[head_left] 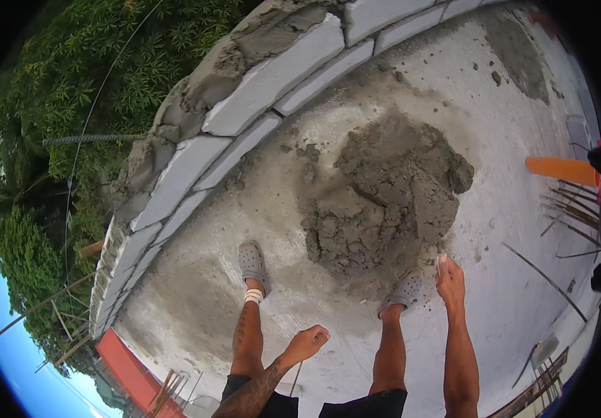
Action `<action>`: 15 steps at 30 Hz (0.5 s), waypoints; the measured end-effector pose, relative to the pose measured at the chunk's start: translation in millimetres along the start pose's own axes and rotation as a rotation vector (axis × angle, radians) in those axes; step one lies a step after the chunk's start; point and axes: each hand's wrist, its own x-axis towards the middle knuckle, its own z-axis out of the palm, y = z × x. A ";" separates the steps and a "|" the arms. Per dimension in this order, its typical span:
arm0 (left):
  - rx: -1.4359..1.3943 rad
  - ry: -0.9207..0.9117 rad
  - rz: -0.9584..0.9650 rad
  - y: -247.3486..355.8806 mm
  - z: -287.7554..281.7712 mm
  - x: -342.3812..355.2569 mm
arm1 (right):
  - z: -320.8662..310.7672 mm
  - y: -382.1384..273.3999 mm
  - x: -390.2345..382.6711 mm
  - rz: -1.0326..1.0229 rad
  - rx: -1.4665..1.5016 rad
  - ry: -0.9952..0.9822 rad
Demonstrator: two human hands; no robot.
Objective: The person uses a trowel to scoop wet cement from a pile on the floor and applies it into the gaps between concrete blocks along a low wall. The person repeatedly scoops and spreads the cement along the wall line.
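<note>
My left hand [306, 345] hangs low in front of my left thigh, its fingers curled in, with nothing seen in it. A thin dark rod [295, 380] shows just below it; whether they touch I cannot tell. My right hand [450, 280] is held further forward, beside my right clog [403, 291], fingers folded and a pale fingertip pointing ahead. No object shows in it. A heap of wet grey mortar [391, 195] lies on the floor ahead of my feet, its near edge reaching the right clog. My left clog [252, 263] stands nearer the wall.
A low wall of pale blocks [272, 73] curves along the left, with rough mortar [206, 90] on top and a rebar [91, 140] jutting out. Trees [42, 167] stand beyond. On the right are an orange object [561, 169], several rods [572, 209] and one lying bar [544, 280].
</note>
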 end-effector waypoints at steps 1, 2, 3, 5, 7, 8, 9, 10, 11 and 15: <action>-0.039 0.000 -0.017 -2.6 -6.6 -5.2 | 4.9 -18.4 -13.4 -0.067 -0.066 -0.032; -0.081 0.056 0.016 -5.2 -13.9 -11.6 | 12.1 -38.8 -25.4 -0.074 -0.113 -0.105; -0.126 0.098 0.053 -7.4 -21.9 -14.4 | 24.7 -60.7 -36.5 -0.090 -0.180 -0.190; -0.194 0.165 0.108 -18.6 -45.3 -25.8 | 58.0 -113.3 -49.5 -0.173 -0.344 -0.325; -0.240 0.225 0.137 -29.5 -66.4 -36.0 | 106.0 -172.7 -64.2 -0.258 -0.600 -0.439; -0.252 0.261 0.142 -36.1 -78.2 -41.7 | 136.2 -204.9 -71.2 -0.359 -0.589 -0.524; -0.259 0.295 0.148 -43.9 -91.7 -47.7 | 169.2 -239.7 -76.9 -0.400 -0.616 -0.603; -0.267 0.324 0.152 -50.4 -102.4 -54.9 | 203.4 -274.4 -85.2 -0.390 -0.662 -0.677; -0.310 0.348 0.131 -56.3 -113.4 -60.9 | 239.0 -310.4 -93.7 -0.372 -0.709 -0.748; -0.497 0.403 0.084 -81.3 -153.4 -81.3 | 377.3 -443.6 -140.5 -0.693 -0.857 -0.831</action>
